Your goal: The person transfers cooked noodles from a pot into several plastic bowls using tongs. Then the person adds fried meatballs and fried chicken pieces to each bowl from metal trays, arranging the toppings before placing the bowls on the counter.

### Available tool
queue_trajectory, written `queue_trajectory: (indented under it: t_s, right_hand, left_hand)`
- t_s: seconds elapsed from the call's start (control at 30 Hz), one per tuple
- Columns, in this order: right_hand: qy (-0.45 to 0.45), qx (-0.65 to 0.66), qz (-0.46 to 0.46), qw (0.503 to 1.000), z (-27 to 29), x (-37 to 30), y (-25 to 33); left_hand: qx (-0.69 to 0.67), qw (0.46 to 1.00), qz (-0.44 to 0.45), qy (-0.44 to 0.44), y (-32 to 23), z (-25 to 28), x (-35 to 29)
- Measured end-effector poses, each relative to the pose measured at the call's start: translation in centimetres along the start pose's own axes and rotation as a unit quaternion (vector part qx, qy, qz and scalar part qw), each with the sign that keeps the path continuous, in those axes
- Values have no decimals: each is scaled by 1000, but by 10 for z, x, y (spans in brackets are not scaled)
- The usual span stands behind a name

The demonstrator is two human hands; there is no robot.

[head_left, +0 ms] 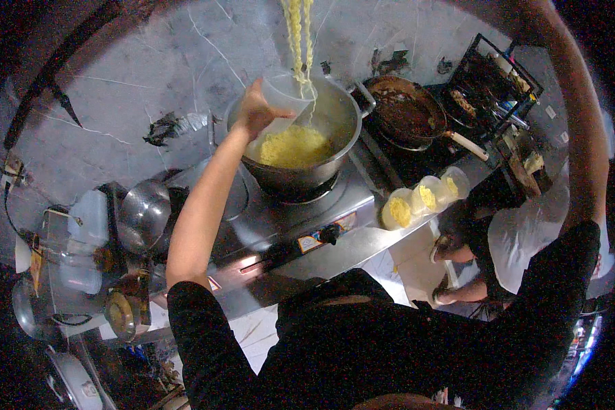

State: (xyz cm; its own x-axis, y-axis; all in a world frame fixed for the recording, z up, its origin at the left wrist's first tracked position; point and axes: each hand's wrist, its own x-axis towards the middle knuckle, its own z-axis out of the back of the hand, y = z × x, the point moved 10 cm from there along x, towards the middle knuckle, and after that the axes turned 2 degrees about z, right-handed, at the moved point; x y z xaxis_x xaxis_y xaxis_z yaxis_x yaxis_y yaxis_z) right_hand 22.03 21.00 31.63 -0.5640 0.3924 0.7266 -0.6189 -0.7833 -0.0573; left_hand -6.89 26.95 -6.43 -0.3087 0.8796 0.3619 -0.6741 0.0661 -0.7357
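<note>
My left hand [254, 113] grips a translucent plastic cup [280, 102], tilted over a large metal pot [352, 123]. Long wavy yellow noodles [297, 41] hang from the top edge of the picture down into the cup's mouth. A thin strand trails below it toward the pot. Inside the pot lies a mound of yellow noodles [294, 147]. My right arm [588, 137] rises along the right side and passes out at the top, so the right hand is hidden from view. Three translucent cups [396, 210] with yellow noodles stand in a row on the counter's front edge.
A dark, stained frying pan [406, 109] with a pale handle sits right of the pot. Beyond it is a black wire rack [488, 75]. Metal bowls [143, 212] and clear containers [82, 266] crowd the left. Another person's legs [458, 273] show at lower right.
</note>
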Motion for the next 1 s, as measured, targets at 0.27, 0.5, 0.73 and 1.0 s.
queue_trajectory:
  t_s: [0.27,0.5,0.73,1.0]
  right_hand:
    - [212,31,-11,977,-106,-38,3]
    - [369,-163,141,904,-200,-56,19]
    - [399,-44,100,910,-125,-12,44]
    - [354,-161,55,920,-106,-31,-1]
  left_hand:
    - [-361,926,105,16,-68,15,-42]
    - [-228,972,38,-51,-59,39,-53]
    - [-123,991,43,-39,-74,47,-60]
    - [-113,991,45,-47,-55,40,-38]
